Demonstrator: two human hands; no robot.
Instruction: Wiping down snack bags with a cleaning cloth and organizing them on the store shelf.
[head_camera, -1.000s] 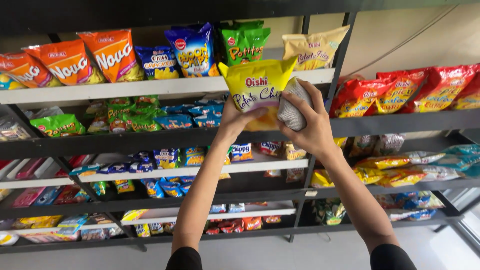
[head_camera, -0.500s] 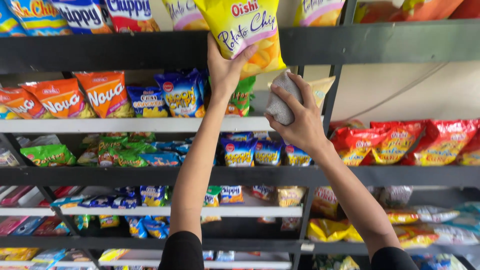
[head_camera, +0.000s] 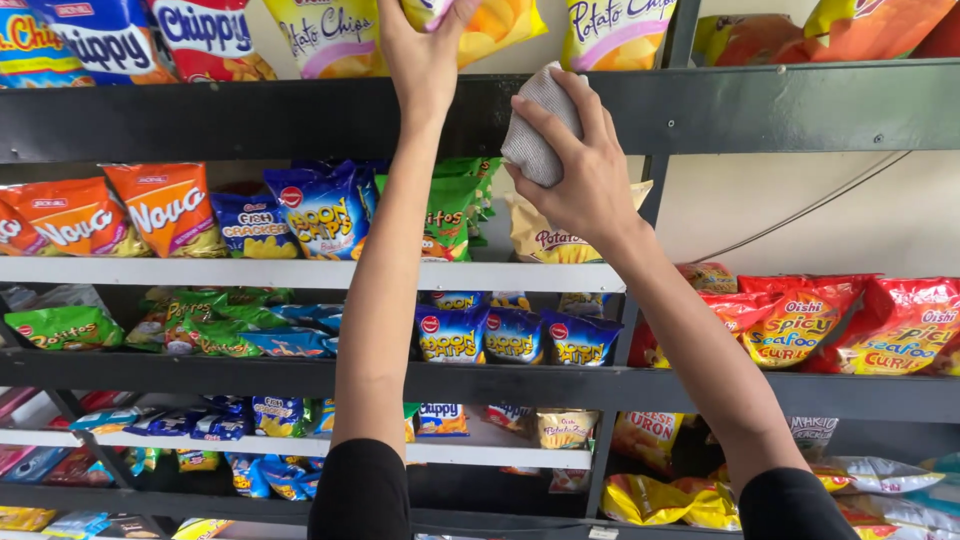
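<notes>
Both grips are clamped: my left hand (head_camera: 425, 55) on a yellow chip bag (head_camera: 490, 22) at the top shelf (head_camera: 250, 115), my right hand (head_camera: 580, 170) on a grey cloth (head_camera: 540, 125).

Hands raised at the top shelf of a snack rack.

The left hand (head_camera: 425, 55) grips a chip bag (head_camera: 485, 22) on the top shelf (head_camera: 250, 118); the right hand (head_camera: 580, 165), just right and lower, presses a cloth (head_camera: 538, 125) against that shelf's front edge. More bags (head_camera: 320, 210) fill the shelves below, left and right of both arms.

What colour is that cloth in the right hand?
Light grey, a plain woven-looking cloth, bunched in the right hand; the head view shows it.
</notes>
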